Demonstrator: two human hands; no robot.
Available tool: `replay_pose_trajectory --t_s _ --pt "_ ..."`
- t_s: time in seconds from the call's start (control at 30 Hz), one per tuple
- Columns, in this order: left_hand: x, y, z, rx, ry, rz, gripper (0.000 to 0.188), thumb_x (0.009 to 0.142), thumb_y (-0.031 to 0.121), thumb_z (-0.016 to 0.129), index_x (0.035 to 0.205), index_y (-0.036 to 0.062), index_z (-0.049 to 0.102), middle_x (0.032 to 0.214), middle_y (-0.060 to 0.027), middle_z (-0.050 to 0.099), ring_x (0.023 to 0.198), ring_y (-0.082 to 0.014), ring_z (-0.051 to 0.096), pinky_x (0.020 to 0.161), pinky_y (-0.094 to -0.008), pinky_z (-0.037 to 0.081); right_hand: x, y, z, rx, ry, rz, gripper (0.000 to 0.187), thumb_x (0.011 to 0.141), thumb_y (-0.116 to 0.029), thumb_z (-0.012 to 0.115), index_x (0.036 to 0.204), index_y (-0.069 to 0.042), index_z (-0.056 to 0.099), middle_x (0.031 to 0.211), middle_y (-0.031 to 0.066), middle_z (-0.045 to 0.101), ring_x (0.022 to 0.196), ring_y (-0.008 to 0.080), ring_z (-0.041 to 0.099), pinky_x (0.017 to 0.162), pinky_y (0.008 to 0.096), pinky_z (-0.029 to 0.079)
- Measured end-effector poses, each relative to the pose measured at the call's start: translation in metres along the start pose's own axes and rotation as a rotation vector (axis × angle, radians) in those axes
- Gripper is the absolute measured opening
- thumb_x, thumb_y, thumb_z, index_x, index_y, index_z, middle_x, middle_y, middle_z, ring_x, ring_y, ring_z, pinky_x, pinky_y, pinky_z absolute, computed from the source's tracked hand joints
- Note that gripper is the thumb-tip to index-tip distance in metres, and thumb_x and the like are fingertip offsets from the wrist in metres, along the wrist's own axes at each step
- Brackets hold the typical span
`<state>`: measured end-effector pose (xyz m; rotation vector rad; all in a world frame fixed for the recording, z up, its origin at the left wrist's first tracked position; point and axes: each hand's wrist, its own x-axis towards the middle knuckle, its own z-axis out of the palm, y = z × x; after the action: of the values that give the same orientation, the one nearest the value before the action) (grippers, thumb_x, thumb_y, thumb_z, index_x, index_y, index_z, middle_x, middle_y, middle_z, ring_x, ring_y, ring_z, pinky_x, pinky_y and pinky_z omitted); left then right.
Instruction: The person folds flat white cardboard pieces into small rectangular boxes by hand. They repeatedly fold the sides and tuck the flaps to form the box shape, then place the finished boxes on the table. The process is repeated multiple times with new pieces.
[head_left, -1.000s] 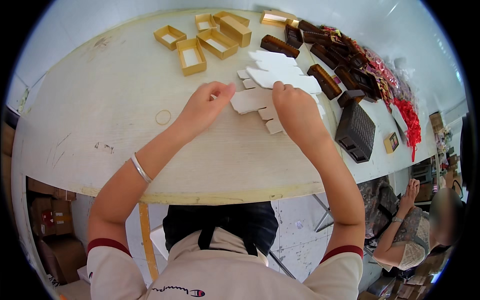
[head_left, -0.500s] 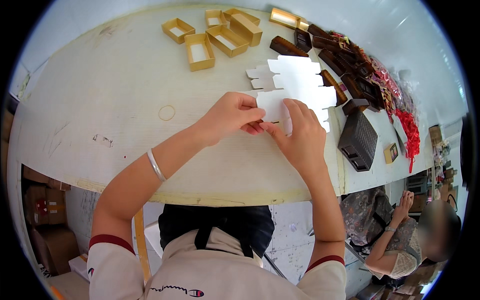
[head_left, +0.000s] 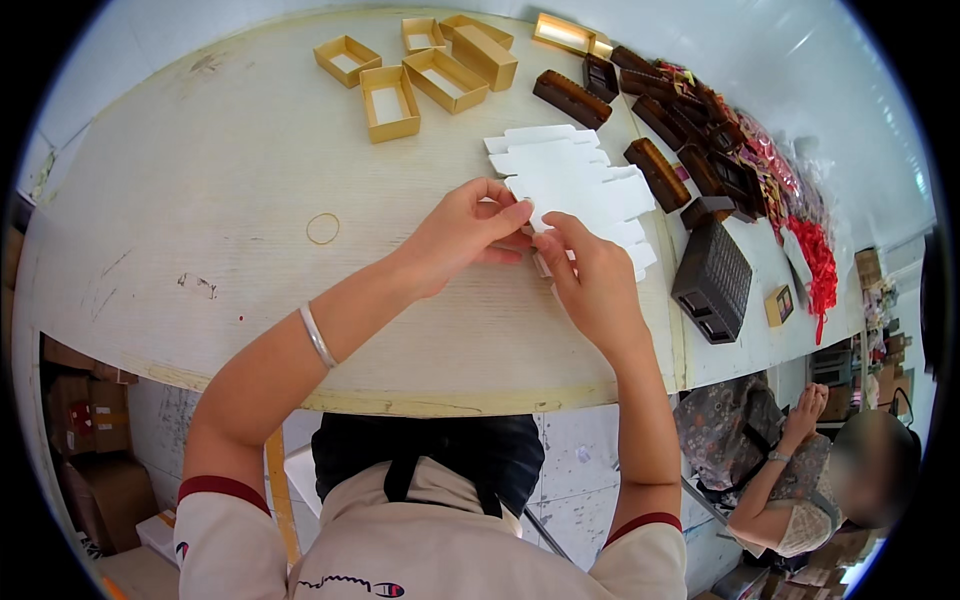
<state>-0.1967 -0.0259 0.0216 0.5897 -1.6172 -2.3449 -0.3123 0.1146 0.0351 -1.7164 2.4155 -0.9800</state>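
A white die-cut cardboard sheet with notched flaps lies spread on the table ahead of me, perhaps more than one layer deep. My left hand pinches its near-left edge between thumb and fingers. Beside it, my right hand is closed on the near edge, thumb and forefinger bent together close to the left fingertips. Small folded flaps show under the right fingers. The exact fold between both hands is partly hidden by the fingers.
Several gold open boxes stand at the far side. Brown plastic trays crowd the right, near a dark basket, a small gold box and red ribbon. A rubber band lies left. Another person sits at right.
The right fingers have gone from stretched over the cardboard to bent in a pinch. The cardboard has shifted and its raised part has come down between my hands. My view has moved slightly.
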Motion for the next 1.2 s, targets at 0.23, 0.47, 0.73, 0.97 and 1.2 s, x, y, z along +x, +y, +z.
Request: replay_pose_trajectory --t_s 0.23,0.47,0.73,0.97,1.2 --pt "-0.003 0.0 0.003 0.051 -0.067 0.103 0.026 0.096 0.021 0.06 0.109 -0.0001 0.053 0.101 -0.0046 0.058 0.098 -0.014 0.061 0.091 -0.0335 0.055 0.0 0.0 -0.006 0.242 0.05 0.129 0.038 0.083 -0.031 0.074 0.1 0.002 0.067 0.091 0.0174 0.07 0.084 0.029 0.069 0.066 0.0352 0.056" --pt "-0.004 0.003 0.008 0.125 -0.08 0.119 0.026 0.095 0.022 0.062 0.108 0.0012 0.055 0.104 -0.0053 0.061 0.097 -0.0144 0.062 0.086 -0.0314 0.055 -0.001 0.0 -0.016 0.4 -0.028 0.227 0.038 0.084 -0.026 0.074 0.106 0.004 0.066 0.1 0.017 0.07 0.093 0.0287 0.068 0.07 0.0341 0.059" --pt "-0.004 -0.004 0.018 0.158 0.019 0.296 0.047 0.084 0.027 0.072 0.117 0.004 0.047 0.103 -0.0113 0.061 0.093 -0.0171 0.062 0.075 -0.0302 0.052 -0.007 -0.004 -0.02 0.503 -0.02 0.271 0.037 0.09 -0.028 0.067 0.106 0.005 0.066 0.102 0.0156 0.069 0.099 0.0236 0.066 0.069 0.0314 0.056" --pt "-0.015 0.006 0.037 0.587 -0.004 0.442 0.05 0.08 0.029 0.075 0.116 0.0065 0.048 0.097 -0.0075 0.06 0.088 -0.019 0.061 0.073 -0.0314 0.052 -0.013 -0.004 -0.028 0.608 -0.023 0.292 0.033 0.096 -0.027 0.059 0.099 0.005 0.065 0.087 0.0092 0.067 0.091 0.0177 0.066 0.067 0.0299 0.051" --pt "-0.017 0.007 0.029 0.552 0.004 0.303 0.035 0.086 0.012 0.064 0.118 0.0048 0.049 0.095 -0.0114 0.059 0.079 -0.0182 0.063 0.064 -0.0305 0.053 -0.012 -0.012 -0.034 0.12 0.068 0.226 0.025 0.097 -0.016 0.053 0.083 0.005 0.058 0.065 0.0181 0.055 0.061 0.0235 0.061 0.056 0.037 0.045"
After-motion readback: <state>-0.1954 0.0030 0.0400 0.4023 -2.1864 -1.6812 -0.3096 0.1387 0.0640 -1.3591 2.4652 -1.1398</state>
